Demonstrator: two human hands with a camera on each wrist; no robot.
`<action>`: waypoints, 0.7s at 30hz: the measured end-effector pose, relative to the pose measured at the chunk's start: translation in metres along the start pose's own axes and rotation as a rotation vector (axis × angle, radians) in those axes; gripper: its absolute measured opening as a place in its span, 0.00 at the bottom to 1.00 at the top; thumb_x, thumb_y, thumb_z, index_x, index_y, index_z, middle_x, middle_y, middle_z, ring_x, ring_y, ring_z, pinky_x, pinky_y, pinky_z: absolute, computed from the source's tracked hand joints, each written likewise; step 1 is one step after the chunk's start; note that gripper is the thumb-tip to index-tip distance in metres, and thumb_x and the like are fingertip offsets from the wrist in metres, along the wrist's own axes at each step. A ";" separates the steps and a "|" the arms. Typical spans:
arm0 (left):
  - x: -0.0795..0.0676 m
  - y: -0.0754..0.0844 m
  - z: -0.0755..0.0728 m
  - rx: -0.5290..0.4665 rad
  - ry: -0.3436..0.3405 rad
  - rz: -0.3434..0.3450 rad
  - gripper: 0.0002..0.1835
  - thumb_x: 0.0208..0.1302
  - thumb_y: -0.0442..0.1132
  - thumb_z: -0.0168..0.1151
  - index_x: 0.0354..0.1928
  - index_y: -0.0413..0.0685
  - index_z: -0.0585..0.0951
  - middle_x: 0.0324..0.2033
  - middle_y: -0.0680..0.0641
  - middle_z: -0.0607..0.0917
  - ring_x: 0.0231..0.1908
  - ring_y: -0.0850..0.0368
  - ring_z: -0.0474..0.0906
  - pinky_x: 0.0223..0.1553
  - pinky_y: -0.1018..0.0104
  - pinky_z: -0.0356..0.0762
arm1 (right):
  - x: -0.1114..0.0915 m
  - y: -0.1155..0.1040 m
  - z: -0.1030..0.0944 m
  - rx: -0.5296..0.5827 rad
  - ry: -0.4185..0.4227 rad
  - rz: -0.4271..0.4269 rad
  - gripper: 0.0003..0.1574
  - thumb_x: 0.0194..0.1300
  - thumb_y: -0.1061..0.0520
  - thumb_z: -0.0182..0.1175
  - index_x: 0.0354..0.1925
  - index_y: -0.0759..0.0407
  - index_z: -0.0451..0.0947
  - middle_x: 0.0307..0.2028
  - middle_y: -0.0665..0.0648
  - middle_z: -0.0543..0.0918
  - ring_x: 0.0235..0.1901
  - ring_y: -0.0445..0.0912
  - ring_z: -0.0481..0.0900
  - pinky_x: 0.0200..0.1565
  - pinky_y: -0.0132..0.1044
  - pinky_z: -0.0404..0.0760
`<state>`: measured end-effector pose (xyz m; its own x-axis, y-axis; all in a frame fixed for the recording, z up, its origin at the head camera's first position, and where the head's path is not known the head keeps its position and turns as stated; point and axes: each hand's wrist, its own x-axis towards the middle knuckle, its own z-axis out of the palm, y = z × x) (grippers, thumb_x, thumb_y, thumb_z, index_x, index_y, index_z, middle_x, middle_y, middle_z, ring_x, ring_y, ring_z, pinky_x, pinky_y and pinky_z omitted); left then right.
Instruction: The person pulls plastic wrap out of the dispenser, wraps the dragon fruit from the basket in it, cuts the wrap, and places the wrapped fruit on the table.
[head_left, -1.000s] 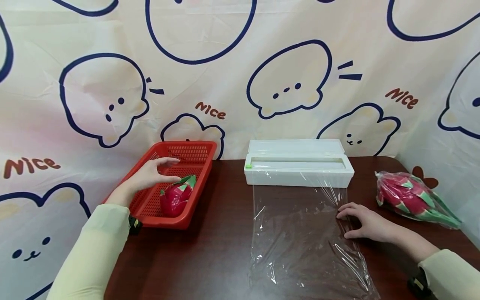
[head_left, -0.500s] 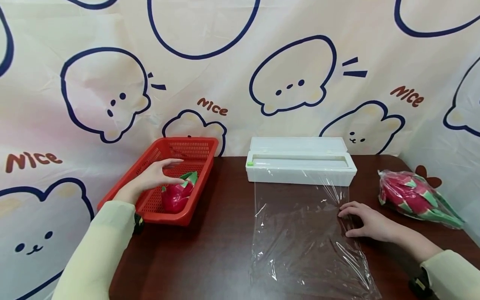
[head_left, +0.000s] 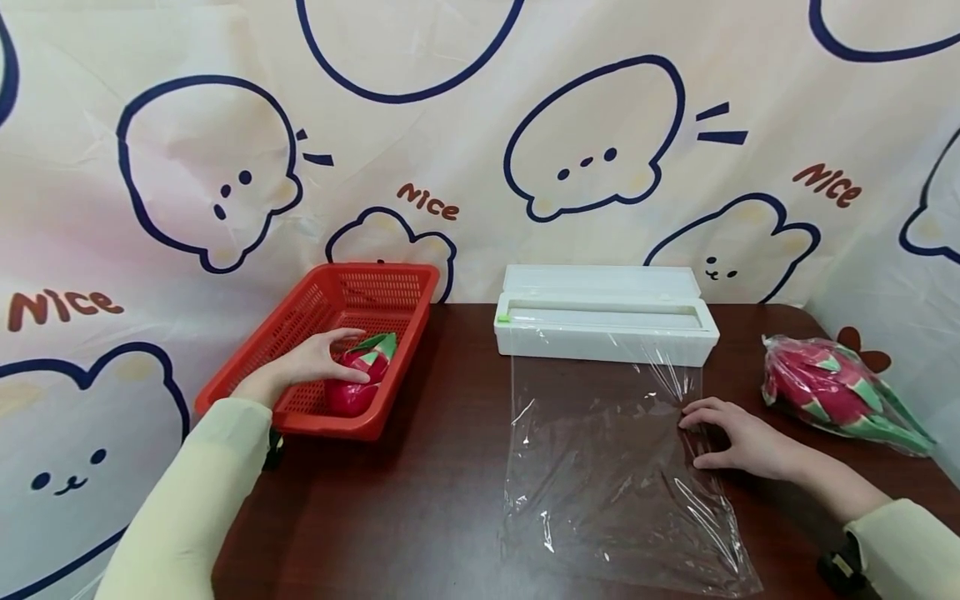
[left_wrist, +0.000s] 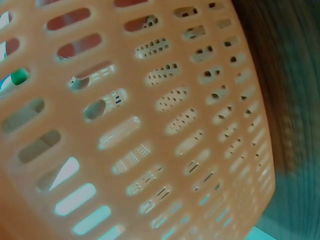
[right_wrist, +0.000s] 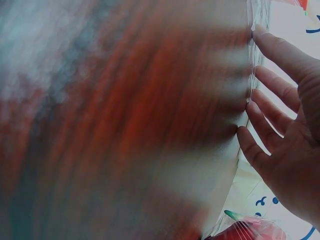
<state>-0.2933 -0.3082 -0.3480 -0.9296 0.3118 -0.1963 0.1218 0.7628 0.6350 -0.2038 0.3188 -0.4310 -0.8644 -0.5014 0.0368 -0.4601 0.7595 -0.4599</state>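
My left hand [head_left: 311,360] reaches into the red basket [head_left: 255,367] and grips a red dragon fruit [head_left: 352,397] with green leaf tips, thumb across its near side and fingers behind. In the left wrist view the slotted basket wall [left_wrist: 125,110] hides this hand. On the right, my right hand [head_left: 742,437] touches the right edge of a clear sheet of cling film [head_left: 600,475] with its fingertips. Its fingers are spread, as the right wrist view shows. The film runs out from a white cling film box [head_left: 607,343] at the back, whose lid stands up.
A second dragon fruit [head_left: 828,383], wrapped in clear film, lies on the brown table [head_left: 405,500] at the far right. A green piece [head_left: 504,318] sits at the left end of the box. A patterned cloth [head_left: 465,125] hangs behind the table.
My left hand has lowered onto the dragon fruit in the basket, its fingers coming round it. The right hand stays at the film's edge. The head view has shifted slightly.
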 end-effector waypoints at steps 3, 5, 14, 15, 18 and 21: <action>-0.001 -0.001 0.001 -0.009 -0.018 -0.014 0.53 0.50 0.56 0.74 0.73 0.45 0.58 0.63 0.34 0.67 0.58 0.37 0.66 0.48 0.50 0.79 | 0.000 0.000 0.000 -0.001 0.006 -0.002 0.28 0.51 0.45 0.75 0.49 0.53 0.79 0.54 0.61 0.74 0.54 0.62 0.70 0.51 0.61 0.71; -0.002 -0.001 0.001 0.005 -0.026 -0.028 0.53 0.49 0.57 0.74 0.72 0.45 0.59 0.61 0.35 0.69 0.57 0.38 0.67 0.46 0.52 0.80 | 0.000 0.001 0.000 -0.004 0.010 -0.011 0.28 0.51 0.46 0.75 0.49 0.53 0.79 0.54 0.61 0.74 0.53 0.62 0.71 0.50 0.61 0.71; 0.000 0.003 -0.016 0.060 -0.032 0.009 0.46 0.51 0.50 0.75 0.69 0.42 0.66 0.57 0.33 0.74 0.54 0.38 0.69 0.46 0.51 0.80 | 0.001 0.003 0.000 -0.014 0.031 -0.028 0.28 0.51 0.46 0.75 0.48 0.53 0.80 0.53 0.61 0.74 0.53 0.62 0.71 0.50 0.60 0.71; -0.001 0.002 -0.017 0.058 -0.024 0.003 0.46 0.50 0.49 0.75 0.70 0.42 0.65 0.58 0.33 0.73 0.55 0.37 0.69 0.47 0.50 0.79 | 0.001 0.003 0.001 -0.016 0.032 -0.029 0.28 0.51 0.46 0.75 0.48 0.53 0.80 0.53 0.61 0.74 0.53 0.61 0.71 0.50 0.60 0.71; -0.004 -0.004 -0.017 0.058 -0.006 -0.017 0.49 0.51 0.51 0.74 0.71 0.41 0.61 0.61 0.31 0.70 0.57 0.36 0.68 0.49 0.47 0.78 | 0.000 0.003 0.002 -0.030 0.038 -0.033 0.27 0.51 0.45 0.74 0.48 0.52 0.80 0.53 0.60 0.75 0.53 0.60 0.71 0.50 0.58 0.72; -0.006 -0.009 -0.013 0.036 -0.007 -0.052 0.53 0.51 0.54 0.74 0.73 0.41 0.56 0.63 0.31 0.66 0.58 0.35 0.66 0.49 0.46 0.77 | -0.001 0.004 0.002 -0.042 0.048 -0.038 0.27 0.51 0.45 0.74 0.48 0.51 0.80 0.53 0.59 0.75 0.53 0.59 0.71 0.50 0.57 0.72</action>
<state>-0.2935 -0.3238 -0.3429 -0.9326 0.2749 -0.2338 0.0857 0.7980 0.5965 -0.2042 0.3213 -0.4349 -0.8542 -0.5109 0.0966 -0.5005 0.7574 -0.4193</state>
